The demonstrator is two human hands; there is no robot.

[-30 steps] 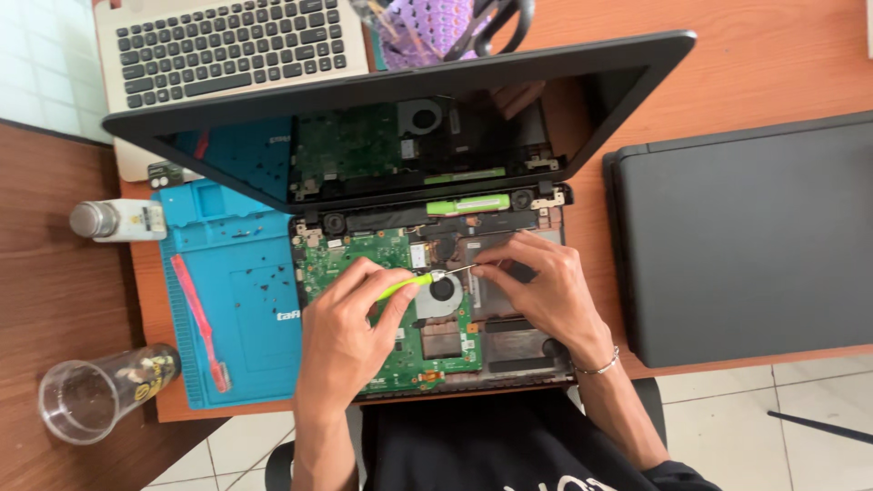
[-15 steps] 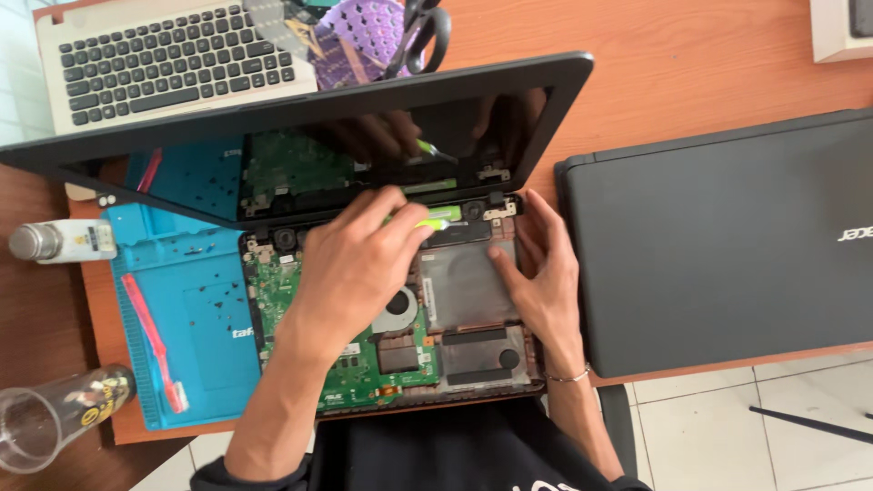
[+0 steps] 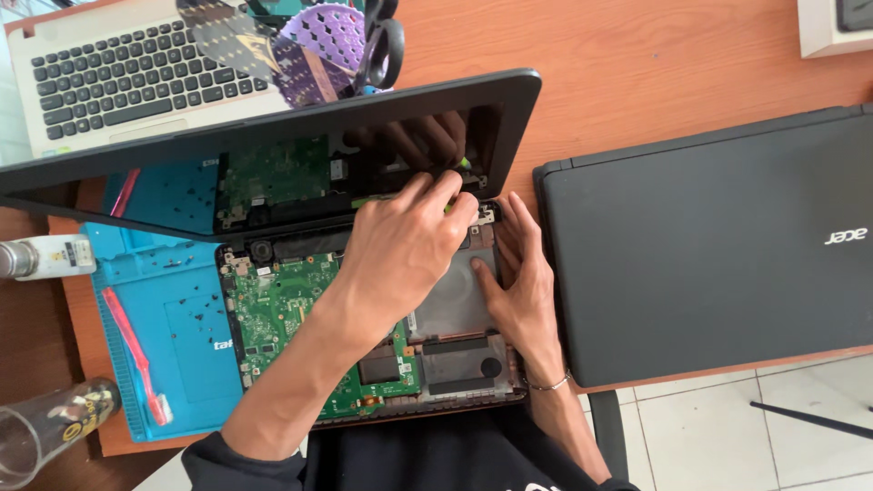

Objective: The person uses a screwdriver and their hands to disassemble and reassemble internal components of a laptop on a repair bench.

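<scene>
Two hands crowd the opened laptop's right hinge corner: left hand pinching a yellow-green tool, right hand spread flat along the edge beside the closed black laptop.

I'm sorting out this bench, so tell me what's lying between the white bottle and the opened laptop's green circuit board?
In the head view, only the blue work mat lies between the white bottle and the green circuit board.
</scene>
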